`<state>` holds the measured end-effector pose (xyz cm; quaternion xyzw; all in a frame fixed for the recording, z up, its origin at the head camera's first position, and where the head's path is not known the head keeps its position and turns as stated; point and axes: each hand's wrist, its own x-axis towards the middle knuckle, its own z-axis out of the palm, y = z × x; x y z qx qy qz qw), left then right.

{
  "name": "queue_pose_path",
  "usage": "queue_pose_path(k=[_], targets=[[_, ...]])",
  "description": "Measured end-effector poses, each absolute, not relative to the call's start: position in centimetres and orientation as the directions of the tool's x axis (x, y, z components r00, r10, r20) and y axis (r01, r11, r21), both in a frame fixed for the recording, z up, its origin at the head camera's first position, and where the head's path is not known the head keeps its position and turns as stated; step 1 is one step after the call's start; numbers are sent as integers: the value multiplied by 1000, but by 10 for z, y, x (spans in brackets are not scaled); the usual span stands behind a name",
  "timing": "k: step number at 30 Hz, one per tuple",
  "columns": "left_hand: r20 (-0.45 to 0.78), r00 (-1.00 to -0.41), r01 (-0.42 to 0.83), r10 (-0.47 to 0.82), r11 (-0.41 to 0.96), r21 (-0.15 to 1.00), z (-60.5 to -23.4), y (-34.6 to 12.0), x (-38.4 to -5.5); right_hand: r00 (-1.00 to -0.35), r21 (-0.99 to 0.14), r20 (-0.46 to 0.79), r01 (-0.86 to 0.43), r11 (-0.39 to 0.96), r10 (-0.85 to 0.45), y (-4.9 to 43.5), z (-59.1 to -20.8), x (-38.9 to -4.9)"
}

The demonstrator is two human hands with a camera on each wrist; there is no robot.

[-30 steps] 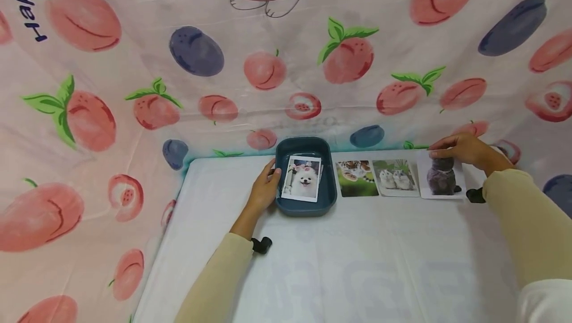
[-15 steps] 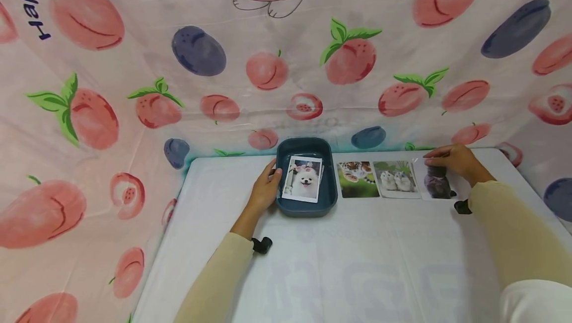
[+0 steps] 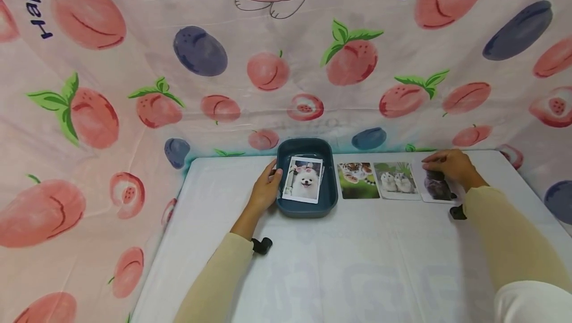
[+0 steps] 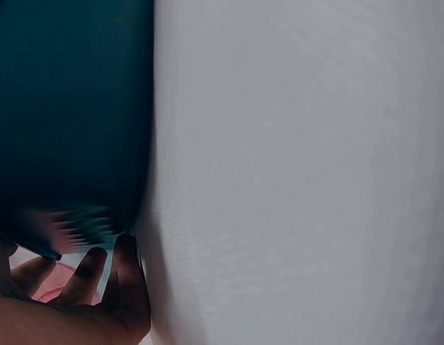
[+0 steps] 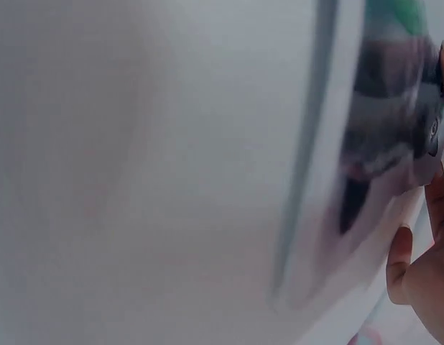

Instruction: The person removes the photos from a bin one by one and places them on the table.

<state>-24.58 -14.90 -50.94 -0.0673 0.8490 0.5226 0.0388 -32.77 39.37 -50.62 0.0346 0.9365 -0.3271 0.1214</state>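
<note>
My left hand grips the left side of a dark blue plastic tray, thumb at the rim; in the left wrist view its fingers reach the tray's ribbed end. Inside the tray lies a white-bordered photo card of a fluffy white dog, with another card's edge showing under it. At the right end of a card row, my right hand holds a grey cat card by its upper part, hiding the cat's head. Left of it lie a card with two small furry animals and a tiger card.
The cards and tray stand near the back of a white-covered table. Behind it hangs a pink curtain printed with peaches and dark blue fruit. Black wrist cameras sit at the left cuff and right cuff.
My right hand has moved left with the cat card, which now lies lower, close beside the furry-animal card and slightly turned. The left hand stays at the tray.
</note>
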Motion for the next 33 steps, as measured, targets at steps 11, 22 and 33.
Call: queue_pose_path(k=[11, 22, 33], targets=[[-119, -992, -128, -47, 433, 892, -510, -145, -247, -970, -596, -243, 161, 787, 14, 395, -497, -321], [-139, -988, -156, -70, 446, 882, -510, -146, -249, -980, -574, -82, -104, 812, -183, 331, -427, -337], [-154, -985, -174, -81, 442, 880, -509, -148, -247, -869, -593, -90, -347, 727, -487, 186, -370, -344]])
